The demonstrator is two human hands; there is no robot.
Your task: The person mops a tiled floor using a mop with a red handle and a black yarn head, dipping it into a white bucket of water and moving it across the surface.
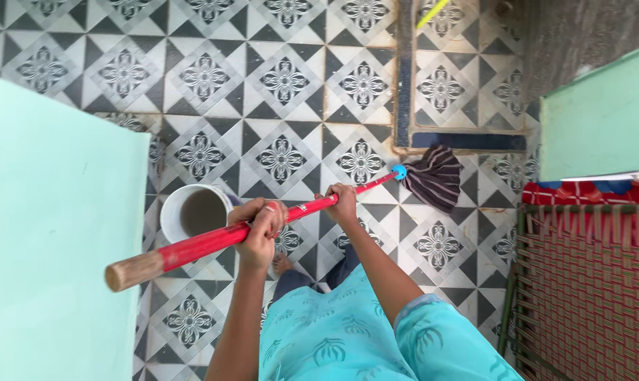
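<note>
**Mop mid-floor, bucket close by the handle**

Both hands on the mop: left hand (262, 227) wrapped tight round the red handle (214, 241) nearer its wooden butt end, right hand (343, 202) closed on the same handle further down, twd the head. Mop head (436, 178) lies on the patterned tile floor (284, 85) to the far right, just below the dark raised threshold (467, 141).

Risks, as I judge them:
- White bucket (192, 212) stands just beside the left hand, partly under the handle; it holds murky water. A wide swing or pull-back could knock it & spill.
- Wooden butt end sticks out near the pale green wall (51, 233) at left; a hard pull may hit it.
- Bare foot (281, 264) shows on the tile near the bucket; wet tile = slip risk.
- Woven cot (587, 282) at right could snag the strands.

Mop look: long red shaft, bare wood tip, small blue collar (400, 171), dark striped strands fanned out flat, prob. damp.
</note>
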